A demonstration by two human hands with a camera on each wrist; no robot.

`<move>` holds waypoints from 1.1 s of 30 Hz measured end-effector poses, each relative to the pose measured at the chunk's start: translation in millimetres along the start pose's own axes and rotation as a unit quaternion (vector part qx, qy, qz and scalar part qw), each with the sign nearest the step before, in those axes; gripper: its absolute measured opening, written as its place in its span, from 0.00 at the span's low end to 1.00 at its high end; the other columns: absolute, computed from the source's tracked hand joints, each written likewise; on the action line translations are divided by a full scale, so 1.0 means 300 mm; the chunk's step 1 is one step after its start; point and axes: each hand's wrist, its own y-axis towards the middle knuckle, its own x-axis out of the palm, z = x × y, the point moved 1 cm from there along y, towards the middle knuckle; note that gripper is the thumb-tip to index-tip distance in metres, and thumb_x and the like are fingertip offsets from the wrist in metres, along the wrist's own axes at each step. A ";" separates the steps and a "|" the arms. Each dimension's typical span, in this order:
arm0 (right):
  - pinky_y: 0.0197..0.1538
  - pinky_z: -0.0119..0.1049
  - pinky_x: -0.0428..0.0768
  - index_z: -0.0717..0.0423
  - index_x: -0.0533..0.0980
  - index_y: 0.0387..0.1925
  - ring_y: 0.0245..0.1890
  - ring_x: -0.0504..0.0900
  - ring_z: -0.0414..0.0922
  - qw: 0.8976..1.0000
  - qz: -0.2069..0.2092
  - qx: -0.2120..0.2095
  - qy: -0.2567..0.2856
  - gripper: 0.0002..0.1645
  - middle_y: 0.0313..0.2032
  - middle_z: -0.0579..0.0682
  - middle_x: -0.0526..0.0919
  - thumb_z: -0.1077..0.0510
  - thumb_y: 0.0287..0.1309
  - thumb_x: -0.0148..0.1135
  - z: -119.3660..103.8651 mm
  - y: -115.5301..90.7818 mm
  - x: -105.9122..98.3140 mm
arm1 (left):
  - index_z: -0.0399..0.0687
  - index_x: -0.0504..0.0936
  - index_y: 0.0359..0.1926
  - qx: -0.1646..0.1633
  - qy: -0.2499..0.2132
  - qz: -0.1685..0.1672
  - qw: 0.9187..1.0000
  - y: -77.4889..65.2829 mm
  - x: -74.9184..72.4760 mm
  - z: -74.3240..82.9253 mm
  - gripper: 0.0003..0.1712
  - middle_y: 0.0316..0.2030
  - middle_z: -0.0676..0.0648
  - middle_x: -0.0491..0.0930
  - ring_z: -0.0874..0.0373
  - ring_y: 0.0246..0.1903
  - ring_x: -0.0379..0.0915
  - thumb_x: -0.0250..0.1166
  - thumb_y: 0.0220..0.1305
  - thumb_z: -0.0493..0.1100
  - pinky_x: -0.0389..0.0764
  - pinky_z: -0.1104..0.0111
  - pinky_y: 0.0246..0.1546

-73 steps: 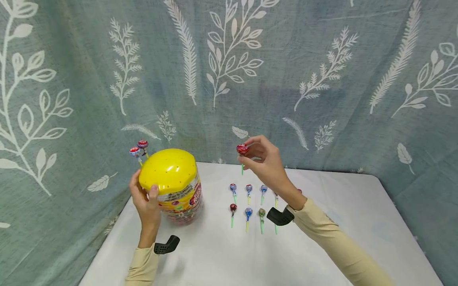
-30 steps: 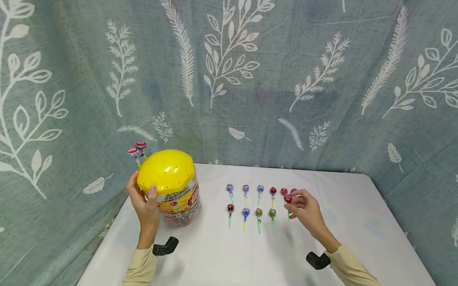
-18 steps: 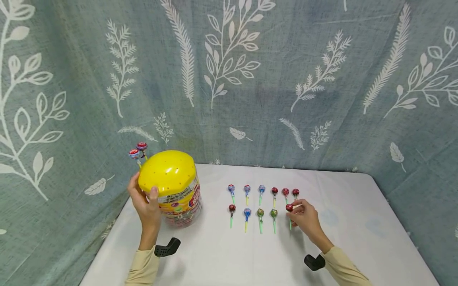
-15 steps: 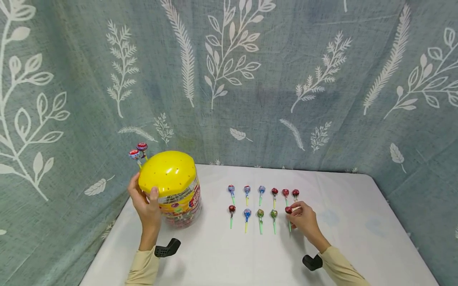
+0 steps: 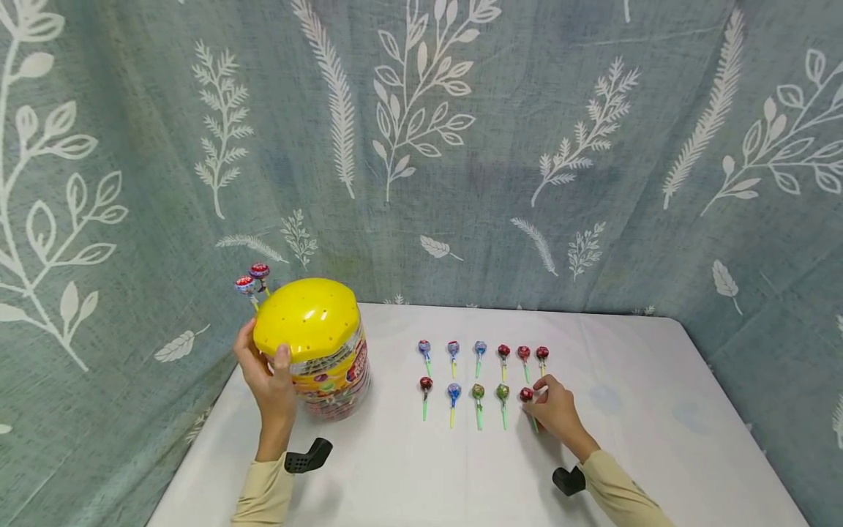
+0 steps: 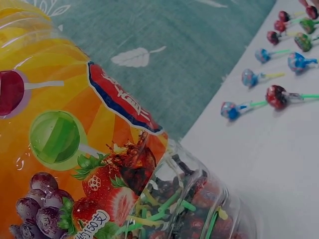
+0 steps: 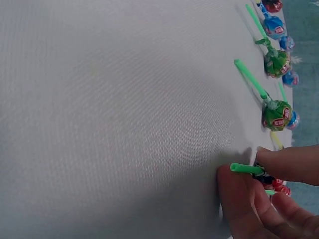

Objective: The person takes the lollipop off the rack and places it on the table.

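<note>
My left hand grips the side of a clear plastic candy jar with a domed yellow lid, thumb at the lid's front edge. Two lollipops stick up behind the lid. In the left wrist view the jar's printed label fills the frame, with lollipops heaped inside below it. My right hand pinches a dark red lollipop with a green stick, close over the table at the right end of the front row. In the right wrist view its stick points out between thumb and fingers.
Two rows of wrapped lollipops lie on the white table: blue and red ones behind, a red, a blue and two green in front. A patterned grey-green curtain hangs along the back and sides.
My right hand has carried the dark red lollipop from above the table's back edge down to the right end of the front row. The left hand still grips the jar.
</note>
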 end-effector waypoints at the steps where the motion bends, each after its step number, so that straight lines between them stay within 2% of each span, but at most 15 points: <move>1: 0.19 0.36 0.70 0.64 0.69 0.41 0.13 0.71 0.43 1.000 0.001 -0.001 -0.004 0.21 0.18 0.51 0.73 0.64 0.46 0.69 -0.002 0.001 -0.001 | 0.34 0.57 0.65 0.000 0.004 0.000 1.000 0.001 0.000 0.000 0.35 0.56 0.49 0.68 0.55 0.47 0.66 0.51 0.56 0.38 0.67 0.71 0.47; 7: 0.19 0.35 0.69 0.64 0.68 0.43 0.13 0.70 0.43 0.999 -0.005 0.017 -0.041 0.23 0.19 0.51 0.72 0.61 0.49 0.68 -0.037 0.006 -0.023 | 0.33 0.56 0.65 0.000 0.013 -0.006 1.000 0.006 0.000 0.000 0.35 0.56 0.51 0.67 0.56 0.47 0.66 0.51 0.56 0.38 0.68 0.71 0.47; 11: 0.19 0.35 0.69 0.64 0.69 0.43 0.13 0.69 0.43 0.999 0.002 -0.012 -0.044 0.22 0.21 0.52 0.71 0.60 0.50 0.68 -0.095 0.019 -0.055 | 0.34 0.56 0.65 -0.008 0.014 0.000 1.000 0.007 -0.006 0.002 0.35 0.56 0.52 0.67 0.56 0.48 0.66 0.52 0.56 0.39 0.67 0.71 0.48; 16: 0.20 0.36 0.73 0.63 0.72 0.39 0.16 0.72 0.43 0.996 0.000 -0.092 0.007 0.16 0.23 0.52 0.73 0.62 0.50 0.68 -0.209 0.034 -0.101 | 0.33 0.56 0.65 -0.007 0.014 0.005 1.000 0.008 -0.013 0.001 0.35 0.56 0.52 0.67 0.56 0.48 0.65 0.51 0.56 0.39 0.65 0.71 0.47; 22: 0.26 0.39 0.78 0.59 0.74 0.40 0.24 0.76 0.46 0.987 -0.027 -0.138 0.074 0.14 0.29 0.53 0.78 0.61 0.53 0.66 -0.383 0.032 -0.140 | 0.31 0.57 0.64 0.006 0.014 0.005 1.000 0.009 -0.009 0.002 0.35 0.55 0.53 0.68 0.58 0.47 0.64 0.51 0.55 0.38 0.61 0.70 0.43; 28: 0.31 0.40 0.80 0.57 0.74 0.43 0.34 0.79 0.48 0.972 -0.056 -0.190 0.127 0.15 0.35 0.54 0.79 0.57 0.55 0.66 -0.531 0.030 -0.152 | 0.30 0.56 0.64 0.010 0.020 0.003 1.000 0.000 -0.011 0.004 0.35 0.55 0.53 0.67 0.59 0.46 0.63 0.51 0.55 0.38 0.57 0.69 0.39; 33: 0.34 0.41 0.80 0.56 0.74 0.43 0.38 0.80 0.50 0.957 -0.078 -0.230 0.161 0.15 0.39 0.53 0.80 0.57 0.55 0.66 -0.646 0.033 -0.146 | 0.31 0.56 0.65 0.004 0.023 -0.001 1.000 -0.005 -0.013 0.006 0.36 0.55 0.54 0.67 0.59 0.46 0.63 0.51 0.55 0.38 0.59 0.69 0.41</move>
